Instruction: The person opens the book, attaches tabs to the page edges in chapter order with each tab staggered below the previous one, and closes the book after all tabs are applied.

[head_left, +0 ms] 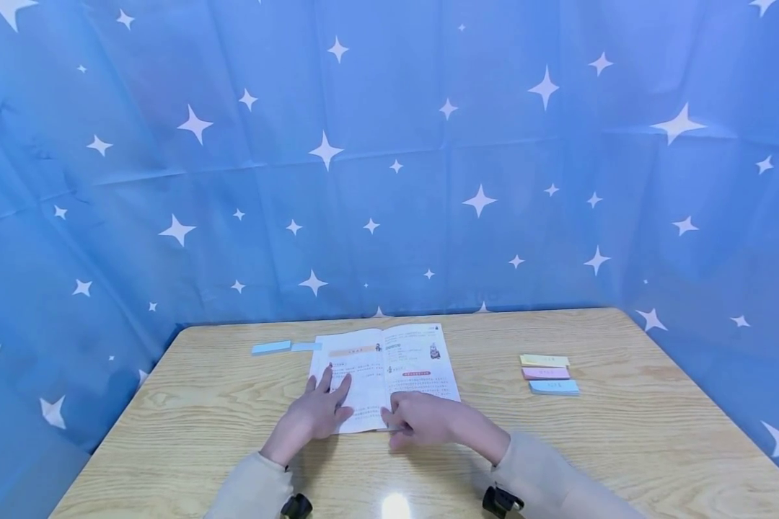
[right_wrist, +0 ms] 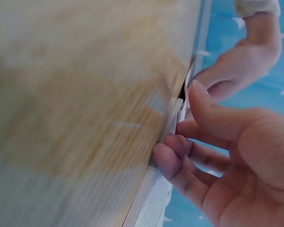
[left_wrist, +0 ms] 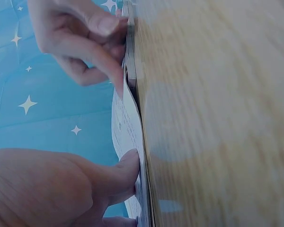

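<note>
An open book (head_left: 389,364) lies on the wooden table (head_left: 623,440), a little in from its front edge. My left hand (head_left: 317,412) rests flat on the left page with straight, spread fingers. My right hand (head_left: 410,422) sits at the bottom edge of the right page, its fingers curled. In the left wrist view the right hand (left_wrist: 83,40) pinches the page edge, and a page (left_wrist: 125,123) bows up off the book. The left hand's fingertip (left_wrist: 132,158) presses on the page there. In the right wrist view my right hand's fingers (right_wrist: 173,158) curl at the book's edge (right_wrist: 154,198).
Yellow (head_left: 544,360), pink (head_left: 545,373) and blue (head_left: 554,387) sticky-note pads lie in a column at the right. Two pale blue strips (head_left: 271,348) lie just left of the book's top corner. Blue star-print cloth (head_left: 389,180) walls in the table at the back and both sides.
</note>
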Action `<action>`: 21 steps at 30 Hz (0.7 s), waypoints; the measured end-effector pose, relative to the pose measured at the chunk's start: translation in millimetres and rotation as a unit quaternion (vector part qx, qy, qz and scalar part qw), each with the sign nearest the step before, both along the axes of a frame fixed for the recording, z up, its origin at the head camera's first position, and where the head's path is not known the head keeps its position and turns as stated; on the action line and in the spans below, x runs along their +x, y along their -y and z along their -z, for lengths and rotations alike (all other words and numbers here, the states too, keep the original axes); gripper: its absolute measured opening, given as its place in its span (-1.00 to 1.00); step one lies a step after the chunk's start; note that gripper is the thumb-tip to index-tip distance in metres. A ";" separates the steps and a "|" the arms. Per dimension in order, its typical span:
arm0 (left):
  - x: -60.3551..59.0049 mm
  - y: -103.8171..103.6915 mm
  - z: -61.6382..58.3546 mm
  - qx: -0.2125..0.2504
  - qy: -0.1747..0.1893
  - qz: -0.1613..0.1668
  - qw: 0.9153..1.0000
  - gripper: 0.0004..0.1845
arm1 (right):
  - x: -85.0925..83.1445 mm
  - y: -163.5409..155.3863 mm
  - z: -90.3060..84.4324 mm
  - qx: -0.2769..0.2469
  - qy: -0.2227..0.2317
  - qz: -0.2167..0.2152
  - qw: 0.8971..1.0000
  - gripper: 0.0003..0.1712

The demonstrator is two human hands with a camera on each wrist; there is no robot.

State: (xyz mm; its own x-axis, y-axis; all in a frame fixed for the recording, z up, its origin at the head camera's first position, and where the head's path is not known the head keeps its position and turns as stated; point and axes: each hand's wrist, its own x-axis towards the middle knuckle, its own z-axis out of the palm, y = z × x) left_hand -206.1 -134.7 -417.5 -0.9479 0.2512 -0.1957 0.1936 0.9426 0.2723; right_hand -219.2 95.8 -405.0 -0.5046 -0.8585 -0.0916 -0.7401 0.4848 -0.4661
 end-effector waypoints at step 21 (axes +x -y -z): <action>-1.8 2.7 -1.7 0.004 -0.017 0.005 1.000 -0.40 | -12.3 -8.9 -3.2 -0.029 0.054 -0.010 0.998 -0.74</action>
State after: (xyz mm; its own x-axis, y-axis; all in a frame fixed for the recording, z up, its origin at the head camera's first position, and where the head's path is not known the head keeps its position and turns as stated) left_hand -207.9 -137.3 -415.8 -0.9512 0.2628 -0.1619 0.2126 0.9380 0.2737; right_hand -231.5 104.7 -401.8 -0.4771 -0.8739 -0.0932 -0.6938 0.4396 -0.5704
